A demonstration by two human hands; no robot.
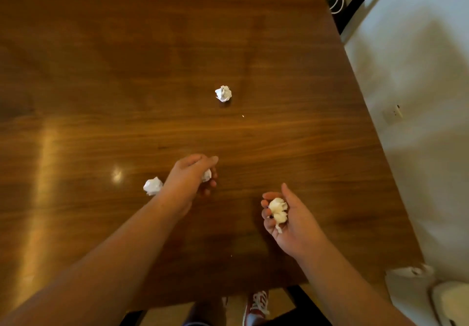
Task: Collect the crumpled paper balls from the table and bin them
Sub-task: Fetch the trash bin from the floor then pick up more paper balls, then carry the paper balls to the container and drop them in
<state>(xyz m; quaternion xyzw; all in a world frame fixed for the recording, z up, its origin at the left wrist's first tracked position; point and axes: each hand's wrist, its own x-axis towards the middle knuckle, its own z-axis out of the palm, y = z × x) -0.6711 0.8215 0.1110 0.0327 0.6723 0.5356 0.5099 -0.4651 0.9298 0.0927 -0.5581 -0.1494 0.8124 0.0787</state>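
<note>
Wooden table (pixel 253 46) spreads under you; your left hand (pixel 189 178) curls round one paper ball (pixel 206 175), your right hand (pixel 286 218) cups gathered paper (pixel 278 211) palm-up as a store; one loose ball (pixel 153 185) lies just left of your left wrist, another ball (pixel 223 93) well beyond both hands.

Small white crumpled paper ball (pixel 206 175) mostly hidden under left hand (pixel 189 177); pale bin-like object (pixel 450 303) at 4 o'clock cut by edge, blurred
</note>
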